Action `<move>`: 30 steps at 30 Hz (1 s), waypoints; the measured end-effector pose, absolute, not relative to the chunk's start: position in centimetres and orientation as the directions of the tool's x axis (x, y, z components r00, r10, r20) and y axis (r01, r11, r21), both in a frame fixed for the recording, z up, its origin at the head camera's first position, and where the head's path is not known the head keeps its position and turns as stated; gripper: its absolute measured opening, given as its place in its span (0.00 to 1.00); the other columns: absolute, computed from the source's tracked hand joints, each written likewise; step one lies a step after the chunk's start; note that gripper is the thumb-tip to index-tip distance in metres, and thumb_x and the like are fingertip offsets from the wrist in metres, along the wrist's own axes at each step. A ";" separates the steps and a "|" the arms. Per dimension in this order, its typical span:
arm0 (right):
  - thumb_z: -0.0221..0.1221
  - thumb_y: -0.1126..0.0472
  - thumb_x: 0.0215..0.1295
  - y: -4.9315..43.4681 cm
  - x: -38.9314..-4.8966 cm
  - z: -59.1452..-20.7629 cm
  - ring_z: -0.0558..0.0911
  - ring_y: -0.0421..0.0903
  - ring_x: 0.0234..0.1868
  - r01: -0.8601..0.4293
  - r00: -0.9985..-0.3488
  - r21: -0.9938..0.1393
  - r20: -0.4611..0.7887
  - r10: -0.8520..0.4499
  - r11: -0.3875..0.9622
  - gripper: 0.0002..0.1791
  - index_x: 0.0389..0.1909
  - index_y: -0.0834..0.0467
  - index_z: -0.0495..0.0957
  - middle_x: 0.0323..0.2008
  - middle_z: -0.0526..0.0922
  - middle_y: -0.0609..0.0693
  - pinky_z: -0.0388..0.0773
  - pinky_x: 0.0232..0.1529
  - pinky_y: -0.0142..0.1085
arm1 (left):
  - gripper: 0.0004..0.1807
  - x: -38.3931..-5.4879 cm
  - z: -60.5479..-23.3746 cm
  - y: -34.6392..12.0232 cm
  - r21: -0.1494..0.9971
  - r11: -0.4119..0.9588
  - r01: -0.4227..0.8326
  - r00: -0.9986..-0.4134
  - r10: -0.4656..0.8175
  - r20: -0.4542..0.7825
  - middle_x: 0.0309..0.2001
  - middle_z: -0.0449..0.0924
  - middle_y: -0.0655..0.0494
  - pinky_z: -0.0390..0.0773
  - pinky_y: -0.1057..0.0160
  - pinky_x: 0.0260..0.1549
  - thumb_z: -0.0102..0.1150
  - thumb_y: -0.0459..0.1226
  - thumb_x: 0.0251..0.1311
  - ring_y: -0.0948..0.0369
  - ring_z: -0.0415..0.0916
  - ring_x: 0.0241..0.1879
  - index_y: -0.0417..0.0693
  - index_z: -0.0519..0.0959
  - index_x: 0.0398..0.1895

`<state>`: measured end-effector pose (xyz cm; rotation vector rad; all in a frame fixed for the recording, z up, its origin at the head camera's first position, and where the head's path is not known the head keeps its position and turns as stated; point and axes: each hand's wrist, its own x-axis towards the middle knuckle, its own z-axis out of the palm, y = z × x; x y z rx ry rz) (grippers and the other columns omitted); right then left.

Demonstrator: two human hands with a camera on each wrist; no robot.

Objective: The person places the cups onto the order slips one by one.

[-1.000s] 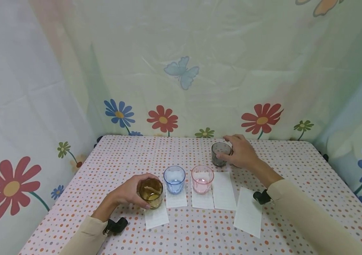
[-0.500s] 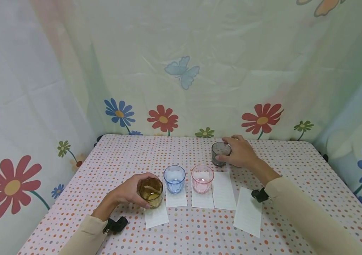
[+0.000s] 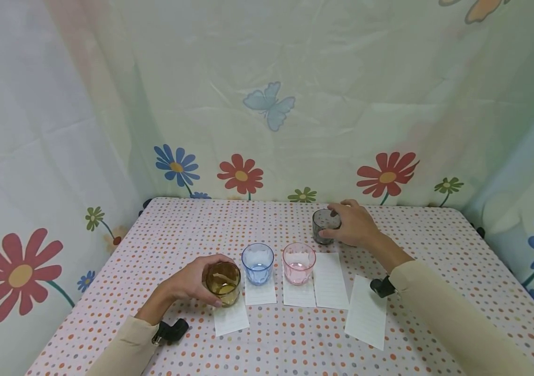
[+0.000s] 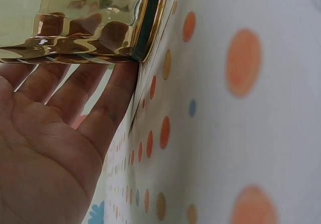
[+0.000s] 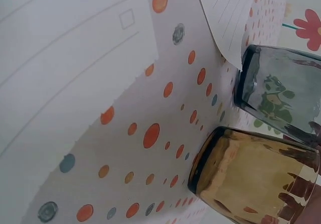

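Observation:
My left hand (image 3: 199,282) grips an amber glass (image 3: 223,291) at its left side, thumb in front. In the left wrist view its fingers (image 4: 90,91) lie behind the amber wall, and the base is at the paper. At the back right, my right hand (image 3: 353,224) holds a smoky grey glass (image 3: 322,227), thumb at the front, fingers at the far rim. A second amber glass (image 5: 256,176) stands close beside the grey glass (image 5: 281,91) in the right wrist view; in the head view my right hand hides nearly all of it.
A blue glass (image 3: 257,265) and a pink glass (image 3: 299,265) stand upright in the middle, each on a paper sheet. Two further sheets, one paper (image 3: 332,287) beside the pink glass and another paper (image 3: 366,313) farther right, lie on the dotted tablecloth (image 3: 295,344). A flowered curtain (image 3: 318,141) backs the table.
The fingertips of my right hand have curled slightly closer in over the grey glass's rim. My left hand and the glasses have stayed in place.

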<state>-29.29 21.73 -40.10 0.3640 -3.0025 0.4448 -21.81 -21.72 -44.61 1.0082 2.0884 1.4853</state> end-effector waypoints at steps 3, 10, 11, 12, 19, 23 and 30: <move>0.67 0.38 0.56 21.7 -29.3 -40.1 0.66 0.70 0.67 -0.235 -0.971 -0.275 0.109 -0.213 0.932 0.49 0.73 0.62 0.66 0.68 0.66 0.70 0.65 0.64 0.67 | 0.46 -21.8 -44.6 -21.7 0.925 0.181 0.333 -0.666 0.740 0.094 0.61 0.77 0.43 0.76 0.60 0.59 0.81 0.32 0.42 0.43 0.74 0.61 0.33 0.69 0.67; 0.68 0.38 0.56 21.4 -29.3 -40.0 0.65 0.70 0.68 -0.224 -0.974 -0.277 0.107 -0.201 0.935 0.48 0.72 0.62 0.68 0.68 0.66 0.70 0.65 0.64 0.68 | 0.46 -21.7 -44.5 -21.7 0.924 0.192 0.330 -0.672 0.736 0.087 0.61 0.77 0.44 0.77 0.60 0.58 0.82 0.33 0.42 0.42 0.73 0.61 0.35 0.70 0.67; 0.68 0.38 0.56 21.4 -29.3 -40.0 0.65 0.70 0.68 -0.223 -0.974 -0.278 0.106 -0.201 0.934 0.48 0.72 0.61 0.68 0.68 0.66 0.70 0.65 0.64 0.68 | 0.46 -21.7 -44.5 -21.7 0.924 0.193 0.330 -0.672 0.735 0.086 0.61 0.77 0.44 0.77 0.60 0.58 0.82 0.33 0.42 0.43 0.73 0.61 0.35 0.70 0.67; 0.68 0.38 0.57 21.4 -29.3 -40.0 0.65 0.70 0.68 -0.224 -0.974 -0.277 0.107 -0.202 0.934 0.47 0.71 0.62 0.68 0.68 0.66 0.70 0.65 0.64 0.68 | 0.46 -21.7 -44.5 -21.7 0.924 0.194 0.329 -0.673 0.735 0.086 0.61 0.77 0.44 0.77 0.60 0.58 0.82 0.33 0.42 0.43 0.73 0.61 0.35 0.70 0.67; 0.67 0.39 0.57 21.4 -29.4 -39.9 0.64 0.69 0.69 -0.225 -0.973 -0.281 0.105 -0.204 0.933 0.46 0.70 0.62 0.69 0.68 0.67 0.70 0.64 0.65 0.67 | 0.46 -21.7 -44.5 -21.7 0.921 0.192 0.339 -0.670 0.736 0.093 0.61 0.77 0.44 0.76 0.60 0.59 0.82 0.33 0.42 0.43 0.74 0.61 0.33 0.69 0.67; 0.68 0.39 0.57 21.5 -29.5 -39.8 0.64 0.68 0.68 -0.216 -0.976 -0.307 0.104 -0.193 0.927 0.46 0.70 0.62 0.70 0.68 0.66 0.69 0.63 0.66 0.67 | 0.46 -21.7 -44.5 -21.7 0.921 0.197 0.336 -0.673 0.734 0.088 0.61 0.77 0.44 0.76 0.60 0.59 0.82 0.34 0.41 0.44 0.74 0.61 0.36 0.70 0.67; 0.68 0.39 0.56 21.7 -29.9 -39.8 0.68 0.66 0.65 -0.234 -0.971 -0.345 0.135 -0.199 0.909 0.45 0.69 0.62 0.70 0.65 0.68 0.66 0.66 0.64 0.66 | 0.44 -21.8 -44.4 -21.7 0.924 0.195 0.328 -0.672 0.736 0.083 0.61 0.77 0.44 0.76 0.60 0.59 0.82 0.33 0.42 0.44 0.73 0.61 0.39 0.71 0.66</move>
